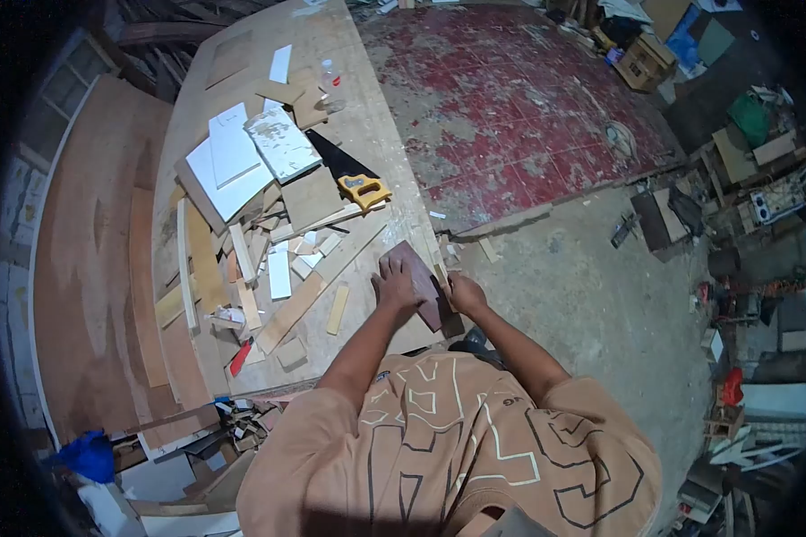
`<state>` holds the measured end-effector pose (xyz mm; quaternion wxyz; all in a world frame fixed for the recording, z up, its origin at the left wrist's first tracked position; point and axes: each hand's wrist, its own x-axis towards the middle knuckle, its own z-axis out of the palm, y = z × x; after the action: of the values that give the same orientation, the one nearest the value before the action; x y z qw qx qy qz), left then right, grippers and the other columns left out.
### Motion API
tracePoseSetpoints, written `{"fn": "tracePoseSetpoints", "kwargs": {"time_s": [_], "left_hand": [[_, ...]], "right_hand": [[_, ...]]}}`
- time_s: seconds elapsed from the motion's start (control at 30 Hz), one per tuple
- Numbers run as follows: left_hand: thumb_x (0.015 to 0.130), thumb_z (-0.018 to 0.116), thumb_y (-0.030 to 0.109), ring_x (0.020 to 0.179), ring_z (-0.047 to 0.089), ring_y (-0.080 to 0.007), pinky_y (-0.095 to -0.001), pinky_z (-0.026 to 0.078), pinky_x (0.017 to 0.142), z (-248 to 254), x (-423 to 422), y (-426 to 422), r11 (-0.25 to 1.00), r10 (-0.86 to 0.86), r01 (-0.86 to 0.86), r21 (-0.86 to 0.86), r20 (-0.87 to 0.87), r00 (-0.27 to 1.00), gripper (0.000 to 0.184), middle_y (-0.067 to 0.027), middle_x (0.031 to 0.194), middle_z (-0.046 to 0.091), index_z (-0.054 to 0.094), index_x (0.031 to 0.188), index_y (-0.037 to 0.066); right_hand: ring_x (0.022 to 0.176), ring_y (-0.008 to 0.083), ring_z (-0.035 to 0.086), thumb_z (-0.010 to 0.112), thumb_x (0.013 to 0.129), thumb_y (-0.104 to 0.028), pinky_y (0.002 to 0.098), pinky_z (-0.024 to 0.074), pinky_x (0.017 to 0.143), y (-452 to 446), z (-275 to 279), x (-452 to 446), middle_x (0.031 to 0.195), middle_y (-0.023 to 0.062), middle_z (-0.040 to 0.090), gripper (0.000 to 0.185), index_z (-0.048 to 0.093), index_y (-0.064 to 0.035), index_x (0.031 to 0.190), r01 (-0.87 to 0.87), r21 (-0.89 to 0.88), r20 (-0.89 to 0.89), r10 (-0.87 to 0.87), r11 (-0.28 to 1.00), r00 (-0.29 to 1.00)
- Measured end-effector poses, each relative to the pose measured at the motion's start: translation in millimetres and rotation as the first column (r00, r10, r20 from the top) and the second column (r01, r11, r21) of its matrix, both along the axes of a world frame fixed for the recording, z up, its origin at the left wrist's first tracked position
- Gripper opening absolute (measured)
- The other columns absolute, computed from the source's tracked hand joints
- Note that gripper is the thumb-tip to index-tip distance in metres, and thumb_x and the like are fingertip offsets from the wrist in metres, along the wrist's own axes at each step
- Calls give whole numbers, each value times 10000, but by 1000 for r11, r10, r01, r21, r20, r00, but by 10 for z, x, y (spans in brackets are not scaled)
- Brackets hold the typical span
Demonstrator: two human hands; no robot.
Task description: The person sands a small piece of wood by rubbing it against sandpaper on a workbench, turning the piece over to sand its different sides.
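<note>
A reddish-brown wooden board (428,300) lies at the near right edge of the workbench. My left hand (398,283) rests on it, fingers spread flat over its surface. Beside the board's right edge, my right hand (466,295) is closed, its fingers curled toward a narrow brown piece (440,276) at the bench edge. What sits inside those fingers is hidden. Left of my left hand lies a small pale wood strip (338,310). Farther up the bench is a handsaw with a yellow handle (364,190) and a dark blade.
Wood offcuts (279,270) and white panels (233,148) cover the left part of the workbench (381,107). A red-handled tool (240,358) lies near its front edge. A clear bottle (330,73) stands farther back. Concrete floor (564,286) stretches to the right, with clutter along the wall.
</note>
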<state>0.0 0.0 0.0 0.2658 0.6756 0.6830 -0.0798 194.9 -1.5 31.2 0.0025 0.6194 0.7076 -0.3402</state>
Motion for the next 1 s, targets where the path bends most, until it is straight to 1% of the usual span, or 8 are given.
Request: {"fn": "tracePoseSetpoints", "kwargs": {"time_s": [0.1,0.2,0.4,0.5,0.67,0.87,0.97,1.0], "left_hand": [[578,863,564,1461,119,-466,-641,176,1149,135,-69,-80,998,16,-19,-54,-54,998,1263,-261,1579,144,186,1542,109],[485,911,501,1443,162,-476,-501,244,1174,146,-131,67,980,-38,37,194,1,999,1347,-286,1540,235,188,1533,60],[457,911,511,1435,186,-459,-521,252,1162,42,-174,2,923,-373,356,144,111,921,1368,-260,1549,220,203,1518,19],[472,906,509,1443,170,-457,-542,243,1158,3,-171,-184,948,-264,230,219,141,954,1349,-248,1566,193,207,1517,21],[525,824,645,1487,69,-422,-675,114,1140,179,-186,-339,956,-288,290,45,-50,956,1374,-233,1607,83,138,1539,21],[551,822,646,1491,17,-432,-663,85,1151,70,-119,-270,957,-289,285,-59,-81,954,1405,-227,1622,-9,66,1550,9],[560,828,633,1490,17,-434,-660,75,1153,93,-116,-239,951,-290,281,-129,-62,955,1402,-233,1620,-28,56,1551,10],[560,828,633,1490,17,-434,-660,75,1153,119,-117,-227,950,-295,286,-124,-62,953,1402,-233,1620,-28,56,1551,10]], "right_hand": [[925,414,650,599,909,-326,522,506,802,-347,-85,-100,991,231,665,338,563,-28,1065,15,100,-14,-14,995,1000],[933,428,644,575,883,-229,522,508,808,-223,-105,-202,973,246,655,258,552,-20,1033,63,77,34,-66,995,997],[899,433,662,552,882,-228,520,534,794,-396,-99,-333,983,255,655,272,567,-11,1046,43,145,37,-49,989,998],[881,426,668,558,878,-220,512,541,783,-397,-212,-404,963,255,649,266,564,-13,1045,60,158,71,-72,986,995],[848,415,679,562,877,-214,518,548,753,-434,-357,-491,934,248,647,250,562,-22,1037,73,206,72,-90,976,993],[821,408,682,588,851,-215,513,553,746,-478,-328,-506,921,241,648,265,564,-28,1037,101,246,106,-130,964,986],[852,426,669,588,841,-197,495,534,769,-498,-196,-521,928,245,646,270,544,-13,1034,183,206,76,-203,961,976],[876,439,657,588,838,-196,490,520,780,-495,-190,-497,941,252,643,283,521,-10,1040,328,136,-133,-311,935,941]]}}
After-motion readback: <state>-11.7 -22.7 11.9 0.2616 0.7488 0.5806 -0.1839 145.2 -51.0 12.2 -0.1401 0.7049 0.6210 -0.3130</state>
